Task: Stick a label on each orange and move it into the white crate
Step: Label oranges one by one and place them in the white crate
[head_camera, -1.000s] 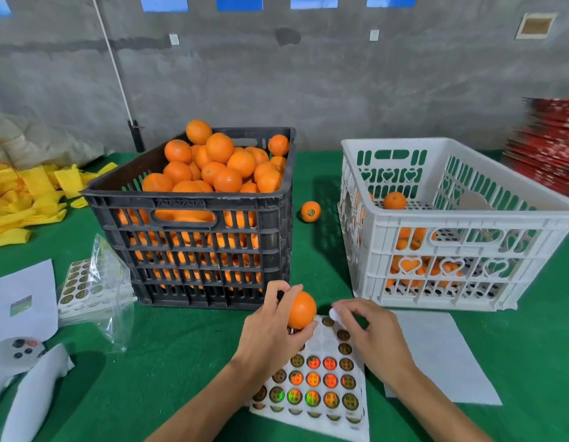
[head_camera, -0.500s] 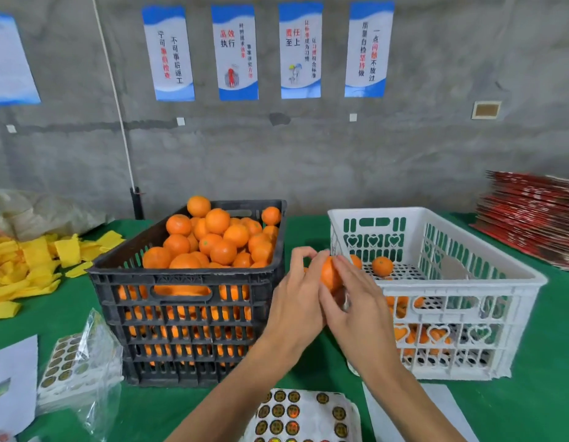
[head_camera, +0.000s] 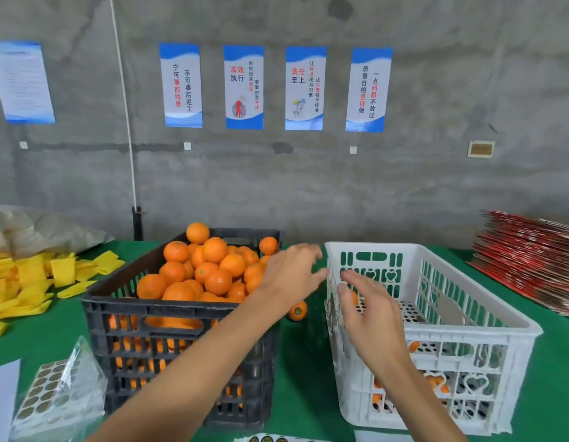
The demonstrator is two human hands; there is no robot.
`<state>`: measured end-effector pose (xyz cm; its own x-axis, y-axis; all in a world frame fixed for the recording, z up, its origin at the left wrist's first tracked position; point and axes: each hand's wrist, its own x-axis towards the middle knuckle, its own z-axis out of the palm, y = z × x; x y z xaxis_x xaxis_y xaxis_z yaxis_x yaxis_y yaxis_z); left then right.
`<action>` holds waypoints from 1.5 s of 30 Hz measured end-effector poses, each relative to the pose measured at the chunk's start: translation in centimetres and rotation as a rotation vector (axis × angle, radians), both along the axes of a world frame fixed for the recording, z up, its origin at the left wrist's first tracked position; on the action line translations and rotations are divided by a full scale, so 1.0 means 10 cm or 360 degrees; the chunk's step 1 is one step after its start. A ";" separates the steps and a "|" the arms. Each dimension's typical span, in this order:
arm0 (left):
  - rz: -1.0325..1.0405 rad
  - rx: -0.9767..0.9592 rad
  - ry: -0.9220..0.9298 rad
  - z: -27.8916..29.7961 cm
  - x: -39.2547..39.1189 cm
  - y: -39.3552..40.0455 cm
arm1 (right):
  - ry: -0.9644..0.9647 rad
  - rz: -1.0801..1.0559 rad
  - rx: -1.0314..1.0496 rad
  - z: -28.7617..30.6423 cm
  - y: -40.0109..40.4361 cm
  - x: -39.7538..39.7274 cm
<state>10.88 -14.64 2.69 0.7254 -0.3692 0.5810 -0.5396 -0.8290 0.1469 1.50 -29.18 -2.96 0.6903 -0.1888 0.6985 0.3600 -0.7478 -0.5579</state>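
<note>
Apparently empty, both hands hung spread: left hand (head_camera: 291, 275) beside the black crate (head_camera: 181, 333), right hand (head_camera: 366, 309) over the white crate (head_camera: 487, 333)'s near-left corner; best take a top orange (head_camera: 217, 281).

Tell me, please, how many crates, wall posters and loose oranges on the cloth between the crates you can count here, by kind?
Crates: 2, the black crate and the white crate.
Blue-and-white wall posters: 5, four in a row and one far left.
Loose oranges on the green cloth between the crates: 1.
Total: 8.
</note>
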 end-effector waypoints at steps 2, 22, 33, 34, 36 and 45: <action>0.0349 -0.0016 0.0144 0.05 0.21 0.47 | 0.0018 0.0098 0.0022 -0.04 0.15 0.07; 0.0401 0.0502 0.0371 -0.02 0.82 1.32 | 0.0037 0.0255 0.0134 -0.17 0.62 0.14; -0.0605 -0.0569 -0.0432 -0.91 -0.72 0.65 | -0.0079 0.0351 0.0430 -0.45 0.57 -0.12; -0.0584 -0.0581 -0.0398 -1.08 -0.76 0.57 | -0.0058 0.0328 0.0433 -0.57 0.52 -0.15; -0.0542 -0.0605 -0.0217 -1.41 -0.85 0.44 | 0.0030 0.0287 0.0445 -0.85 0.44 -0.21; -0.0361 -0.0893 0.0827 -2.47 -1.05 0.48 | 0.0579 0.0474 0.0303 -1.80 -0.04 -0.41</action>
<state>0.43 -9.87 -21.99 0.8966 -0.2932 0.3319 -0.4342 -0.4348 0.7889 -2.61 -29.55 -20.95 0.9259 -0.0471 0.3748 0.2990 -0.5148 -0.8034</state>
